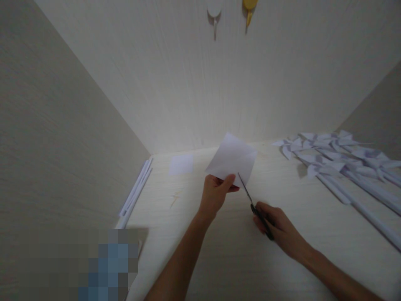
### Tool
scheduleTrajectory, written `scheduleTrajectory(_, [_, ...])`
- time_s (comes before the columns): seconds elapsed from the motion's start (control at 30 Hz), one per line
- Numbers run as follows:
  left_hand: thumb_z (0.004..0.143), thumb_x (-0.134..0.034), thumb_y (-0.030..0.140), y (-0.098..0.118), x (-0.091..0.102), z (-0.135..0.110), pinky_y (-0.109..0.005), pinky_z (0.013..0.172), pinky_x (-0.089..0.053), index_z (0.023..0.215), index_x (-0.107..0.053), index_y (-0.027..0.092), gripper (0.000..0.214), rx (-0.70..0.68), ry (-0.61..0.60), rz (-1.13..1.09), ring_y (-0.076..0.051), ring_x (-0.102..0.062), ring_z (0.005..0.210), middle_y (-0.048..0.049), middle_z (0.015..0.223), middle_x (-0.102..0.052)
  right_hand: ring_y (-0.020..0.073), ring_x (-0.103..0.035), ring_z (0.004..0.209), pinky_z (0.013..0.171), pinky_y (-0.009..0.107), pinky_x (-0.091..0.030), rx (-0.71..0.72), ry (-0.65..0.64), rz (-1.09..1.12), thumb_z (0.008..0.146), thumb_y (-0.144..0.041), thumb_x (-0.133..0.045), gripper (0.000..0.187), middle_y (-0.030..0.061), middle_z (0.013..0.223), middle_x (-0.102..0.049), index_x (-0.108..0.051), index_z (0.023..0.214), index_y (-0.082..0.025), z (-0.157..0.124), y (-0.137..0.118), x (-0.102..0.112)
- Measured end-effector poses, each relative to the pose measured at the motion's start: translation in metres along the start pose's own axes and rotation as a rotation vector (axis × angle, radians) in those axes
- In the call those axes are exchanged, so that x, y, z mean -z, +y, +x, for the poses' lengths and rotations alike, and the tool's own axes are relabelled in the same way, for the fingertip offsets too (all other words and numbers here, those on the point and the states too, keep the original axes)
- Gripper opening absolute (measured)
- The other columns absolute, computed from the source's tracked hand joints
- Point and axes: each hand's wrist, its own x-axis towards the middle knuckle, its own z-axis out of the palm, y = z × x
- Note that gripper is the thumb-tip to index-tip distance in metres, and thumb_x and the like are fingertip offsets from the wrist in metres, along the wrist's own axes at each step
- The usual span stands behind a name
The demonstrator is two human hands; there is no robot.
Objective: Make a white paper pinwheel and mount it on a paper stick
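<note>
My left hand pinches a square sheet of white paper by its near edge, thumb on top and fingers beneath. A faint diagonal crease seems to run across the sheet. In my right hand is a pair of scissors with dark handles, my fingers wrapped around them. The blades point up and left and lie over the sheet's near right part, close to my left thumb. Whether the blades have cut into the paper I cannot tell.
Several white paper pinwheels on rolled paper sticks lie at the right. Another paper square rests left of my hands, and rolled paper tubes line the left wall. Two hooks hang on the back wall. A blurred patch covers the lower left.
</note>
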Motion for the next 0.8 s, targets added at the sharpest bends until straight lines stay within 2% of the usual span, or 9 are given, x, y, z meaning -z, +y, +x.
scheduleTrajectory(0.5, [0.06, -0.06, 0.025, -0.0013, -0.0026, -0.0014, -0.024, 0.051, -0.051, 0.07, -0.062, 0.011, 0.018, 0.035, -0.072, 0.029, -0.014, -0.06, 0.056, -0.0036, 0.067, -0.065, 0.0093, -0.032, 0.045, 0.042, 0.022, -0.024, 0.003, 0.043, 0.053, 0.076, -0.036, -0.039, 0.027, -0.0057, 0.05, -0.03, -0.03, 0.056, -0.02, 0.0004, -0.0001, -0.0015])
scheduleTrajectory(0.8, [0.059, -0.061, 0.026, -0.0024, -0.0029, -0.0012, -0.024, 0.05, -0.05, 0.071, -0.062, 0.012, 0.018, 0.036, -0.074, 0.019, -0.015, -0.06, 0.056, -0.0028, 0.066, -0.065, 0.0093, -0.033, 0.044, 0.042, 0.022, -0.026, 0.002, 0.038, 0.037, 0.077, -0.036, -0.038, 0.028, -0.0057, 0.048, -0.032, -0.031, 0.056, -0.02, 0.0004, 0.0028, -0.0001])
